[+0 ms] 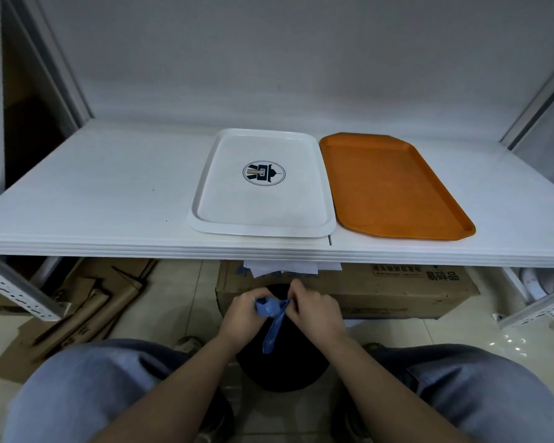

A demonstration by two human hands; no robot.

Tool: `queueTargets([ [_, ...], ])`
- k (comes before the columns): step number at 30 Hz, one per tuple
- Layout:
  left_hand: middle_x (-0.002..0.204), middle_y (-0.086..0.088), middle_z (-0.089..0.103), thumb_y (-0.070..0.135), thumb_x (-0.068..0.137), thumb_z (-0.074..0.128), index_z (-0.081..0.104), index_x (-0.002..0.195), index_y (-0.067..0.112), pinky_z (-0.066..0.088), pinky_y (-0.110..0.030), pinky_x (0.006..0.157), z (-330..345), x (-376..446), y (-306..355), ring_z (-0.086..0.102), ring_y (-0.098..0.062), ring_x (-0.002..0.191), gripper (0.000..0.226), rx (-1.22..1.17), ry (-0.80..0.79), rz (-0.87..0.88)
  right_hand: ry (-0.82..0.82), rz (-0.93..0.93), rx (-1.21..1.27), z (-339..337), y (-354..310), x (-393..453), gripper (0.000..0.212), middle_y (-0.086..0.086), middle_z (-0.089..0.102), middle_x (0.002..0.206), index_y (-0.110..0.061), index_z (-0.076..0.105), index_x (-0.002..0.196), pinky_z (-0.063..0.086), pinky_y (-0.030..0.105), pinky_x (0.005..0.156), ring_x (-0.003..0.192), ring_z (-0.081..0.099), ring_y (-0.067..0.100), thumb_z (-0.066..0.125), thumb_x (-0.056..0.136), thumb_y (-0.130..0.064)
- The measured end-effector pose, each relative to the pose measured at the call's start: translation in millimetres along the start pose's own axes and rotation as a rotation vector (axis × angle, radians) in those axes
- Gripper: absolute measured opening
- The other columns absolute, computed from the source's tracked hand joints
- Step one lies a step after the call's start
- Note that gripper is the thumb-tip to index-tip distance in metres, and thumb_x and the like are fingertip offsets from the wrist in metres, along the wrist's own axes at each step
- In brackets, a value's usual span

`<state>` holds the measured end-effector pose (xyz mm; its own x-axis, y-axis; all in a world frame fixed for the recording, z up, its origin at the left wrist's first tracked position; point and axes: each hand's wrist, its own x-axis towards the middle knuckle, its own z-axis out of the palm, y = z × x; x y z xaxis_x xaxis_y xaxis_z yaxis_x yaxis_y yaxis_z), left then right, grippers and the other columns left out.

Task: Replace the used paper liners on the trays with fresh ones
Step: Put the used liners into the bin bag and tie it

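On the shelf (93, 199), two trays: one white tray (259, 219), one orange tray (394, 187).

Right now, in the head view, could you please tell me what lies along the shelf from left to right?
Bare white shelf surface → white tray with a round logo → orange tray, the two trays side by side.

white tray (263, 206): smooth plastic, slight sheen | orange tray (394, 187): matt, finely textured plastic | bench (93, 193): smooth white laminate | box (397, 289): brown cardboard | floor (179, 282): glossy tile | blue bag (274, 314): thin crumpled plastic film
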<state>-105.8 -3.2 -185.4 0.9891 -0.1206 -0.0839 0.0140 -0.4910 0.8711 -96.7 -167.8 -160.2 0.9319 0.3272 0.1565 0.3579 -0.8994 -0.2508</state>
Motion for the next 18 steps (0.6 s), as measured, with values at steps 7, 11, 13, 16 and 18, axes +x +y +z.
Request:
queueTargets([
  [7,0.071,0.004,0.061,0.009,0.087,0.062,0.053,0.066,0.029,0.046,-0.032,0.069,-9,-9,-7,0.057,-0.012,0.071,0.03,0.073,-0.013,-0.129,0.03,-0.068,-0.178,6,23,-4,0.042,-0.002,0.057,0.058,-0.017,0.068,0.074,0.008,0.015,0.036,0.03,0.041,0.015,0.087,0.036,-0.017],
  [11,0.074,0.003,0.063,0.014,0.095,0.055,0.057,0.074,0.021,0.045,-0.018,0.059,-5,-16,8,0.058,-0.009,0.07,0.022,-0.143,-0.064,-0.345,-0.083,0.274,0.254,5,15,-10,0.013,-0.007,0.059,0.079,-0.023,0.06,0.08,0.027,0.023,0.042,0.062,0.059,0.016,0.071,0.075,-0.023],
  [13,0.081,0.001,0.065,0.015,0.096,0.052,0.057,0.078,0.017,0.046,-0.02,0.061,-2,-18,13,0.061,-0.011,0.074,0.019,-0.285,-0.052,-0.435,-0.262,0.571,0.711,-2,11,-6,0.013,-0.004,0.058,0.08,-0.021,0.056,0.078,0.04,0.026,0.059,0.075,0.058,0.016,0.056,0.091,-0.022],
  [16,0.089,-0.001,0.067,0.016,0.097,0.05,0.057,0.083,0.015,0.049,-0.023,0.063,0,-21,19,0.063,-0.013,0.08,0.016,-0.453,-0.031,-0.506,-0.267,0.764,1.03,-2,7,-4,0.016,0.001,0.056,0.074,-0.013,0.057,0.076,0.041,0.021,0.057,0.068,0.054,0.013,0.057,0.091,-0.015],
  [18,0.091,-0.002,0.067,0.015,0.097,0.05,0.057,0.083,0.015,0.049,-0.024,0.065,1,-21,20,0.063,-0.015,0.081,0.016,-0.472,-0.003,-0.533,-0.215,0.774,1.041,-2,5,-3,0.014,0.002,0.059,0.075,-0.012,0.06,0.075,0.043,0.021,0.06,0.071,0.056,0.014,0.06,0.089,-0.013],
])
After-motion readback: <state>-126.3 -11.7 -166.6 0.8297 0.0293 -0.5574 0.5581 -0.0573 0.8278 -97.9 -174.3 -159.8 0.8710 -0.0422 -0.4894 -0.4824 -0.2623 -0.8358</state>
